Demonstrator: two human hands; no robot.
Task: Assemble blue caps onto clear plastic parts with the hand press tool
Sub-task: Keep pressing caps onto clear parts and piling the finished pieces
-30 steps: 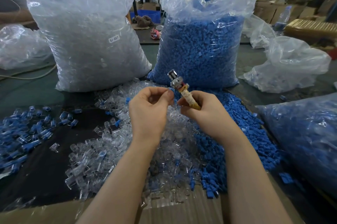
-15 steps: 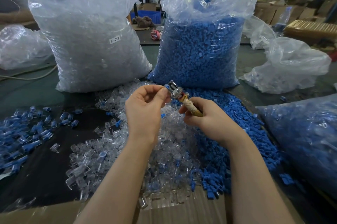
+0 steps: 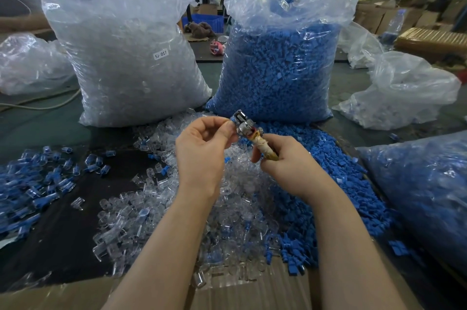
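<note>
Currently, status by item:

Right hand (image 3: 285, 160): fingers curled round the wrapped handle of the press tool (image 3: 249, 132), gripping it low; the metal head sticks up and to the left, clear of the fingers.

Left hand (image 3: 202, 150): fingers bent, thumb and forefinger tips pinched at the tool head. A small blue piece (image 3: 231, 121) shows at the fingertips, touching the metal; what else is pinched cannot be told.

Tool position: held above the table, over the middle of the loose piles, between both hands.

Clear parts (image 3: 156, 206): loose heap on the table beneath the left forearm, reaching to the near edge.

Blue caps (image 3: 336, 165): loose heap on the table beneath the right hand, touching the clear heap.

Finished pieces (image 3: 27, 183): clear with blue ends, scattered toward the left edge of the table.

Clear-part bag (image 3: 131, 57): upright, far left of centre, labelled SJ-017.

Blue-cap bag (image 3: 280, 62): upright, just beside it, behind the tool.

Third bag (image 3: 424, 183): lying at the right edge, blue contents.
</note>
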